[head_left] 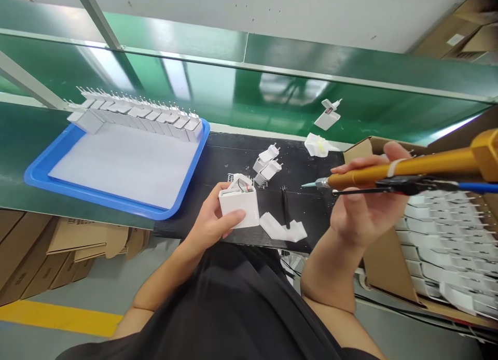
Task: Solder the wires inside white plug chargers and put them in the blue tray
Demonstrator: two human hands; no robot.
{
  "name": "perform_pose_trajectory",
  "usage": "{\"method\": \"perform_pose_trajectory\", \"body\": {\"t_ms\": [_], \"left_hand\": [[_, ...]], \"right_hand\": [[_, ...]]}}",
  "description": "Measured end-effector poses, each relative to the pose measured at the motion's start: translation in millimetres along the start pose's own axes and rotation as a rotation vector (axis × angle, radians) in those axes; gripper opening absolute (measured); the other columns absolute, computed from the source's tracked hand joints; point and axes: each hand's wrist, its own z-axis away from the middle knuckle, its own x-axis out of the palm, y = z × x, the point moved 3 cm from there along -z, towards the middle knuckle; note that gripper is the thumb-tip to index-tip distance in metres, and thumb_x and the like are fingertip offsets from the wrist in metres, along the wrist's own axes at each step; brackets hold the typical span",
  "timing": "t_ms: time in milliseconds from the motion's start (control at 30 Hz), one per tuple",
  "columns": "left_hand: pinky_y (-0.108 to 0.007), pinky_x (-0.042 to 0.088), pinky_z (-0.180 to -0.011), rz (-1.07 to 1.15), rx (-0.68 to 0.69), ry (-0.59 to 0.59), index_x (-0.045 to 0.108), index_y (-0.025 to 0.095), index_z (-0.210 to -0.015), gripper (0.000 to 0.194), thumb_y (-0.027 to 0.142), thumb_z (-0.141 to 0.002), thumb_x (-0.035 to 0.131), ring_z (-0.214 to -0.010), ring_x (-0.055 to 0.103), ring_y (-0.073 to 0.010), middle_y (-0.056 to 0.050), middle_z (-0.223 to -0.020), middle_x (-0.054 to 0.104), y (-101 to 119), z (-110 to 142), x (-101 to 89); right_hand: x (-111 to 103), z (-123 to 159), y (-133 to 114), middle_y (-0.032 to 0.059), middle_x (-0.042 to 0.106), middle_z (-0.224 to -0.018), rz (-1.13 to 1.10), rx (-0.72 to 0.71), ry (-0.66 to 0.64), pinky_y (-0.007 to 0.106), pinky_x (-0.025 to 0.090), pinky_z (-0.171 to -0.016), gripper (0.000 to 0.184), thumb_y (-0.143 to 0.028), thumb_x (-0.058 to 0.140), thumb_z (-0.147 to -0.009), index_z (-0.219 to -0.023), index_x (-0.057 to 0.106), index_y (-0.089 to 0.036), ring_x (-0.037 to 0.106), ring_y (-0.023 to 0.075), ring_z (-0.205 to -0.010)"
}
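My left hand (212, 220) grips a white power adapter (239, 209), its thumb across the front face. The adapter's top part is tilted up, and thin wires show in the gap. My right hand (360, 217) holds a gold glue dispensing gun (361, 174) with a fine pale tip pointing left, apart from the adapter. Beside the held adapter lie a folded white cloth (280, 227) and black tweezers (287, 207). Just behind, two more white adapters (268, 168) with plug pins stand on the black mat (218, 155).
At left, a blue tray (177, 207) holds a row of white adapters. A cardboard box (383, 266) packed with adapters stands at right. A crumpled white wipe (317, 144) and another adapter (327, 116) are at the back. Flattened cardboard (87, 238) is stacked lower left.
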Motion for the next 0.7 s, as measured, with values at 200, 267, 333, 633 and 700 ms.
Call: {"method": "perform_pose_trajectory", "body": {"t_ms": [200,267,333,633,700], "left_hand": [[-0.015,0.029,-0.032,-0.005,-0.016,-0.011,0.051,0.021,-0.11,0.047,0.046,-0.079,0.077,-0.037,0.04,-0.0027,0.007,-0.07,0.056,3.6,0.0,3.1],[-0.015,0.03,-0.034,-0.039,-0.007,-0.005,0.051,0.021,-0.11,0.046,0.044,-0.079,0.077,-0.039,0.04,-0.0024,0.006,-0.072,0.057,6.5,-0.1,4.8],[-0.015,0.034,-0.038,-0.088,0.027,0.008,0.052,0.021,-0.11,0.045,0.042,-0.079,0.077,-0.043,0.044,-0.0029,0.004,-0.078,0.062,9.7,0.1,6.0],[-0.024,0.054,-0.07,-0.304,0.162,0.043,0.055,0.021,-0.116,0.045,0.038,-0.08,0.077,-0.085,0.067,-0.0175,-0.005,-0.102,0.071,5.7,0.2,0.6],[-0.025,0.054,-0.072,-0.346,0.189,0.044,0.054,0.021,-0.118,0.047,0.037,-0.08,0.077,-0.089,0.067,-0.0187,-0.006,-0.106,0.07,6.1,-0.3,0.0]], "right_hand": [[-11.7,-6.4,20.8,0.0013,0.059,-0.099,0.075,-0.011,0.074,0.036,0.056,-0.069,0.065,-0.043,0.081,-0.064,-0.126,0.065,-0.032,0.06,0.0152,-0.081],[-13.6,-6.9,23.5,0.0015,0.06,-0.1,0.093,-0.004,0.094,0.036,0.057,-0.07,0.064,-0.042,0.08,-0.065,-0.126,0.064,-0.03,0.061,0.0159,-0.083],[-14.7,-6.8,24.4,0.0016,0.06,-0.1,0.105,-0.003,0.111,0.037,0.057,-0.071,0.063,-0.041,0.08,-0.066,-0.125,0.063,-0.029,0.062,0.0163,-0.084],[-19.2,-7.4,28.4,0.0058,0.057,-0.125,0.085,0.049,0.202,0.038,0.059,-0.073,0.063,-0.04,0.085,-0.058,-0.116,0.065,-0.026,0.063,0.0161,-0.085],[-19.0,-7.8,28.0,0.0058,0.056,-0.125,0.089,0.043,0.198,0.04,0.059,-0.075,0.063,-0.042,0.085,-0.058,-0.116,0.065,-0.026,0.063,0.0159,-0.084]]}}
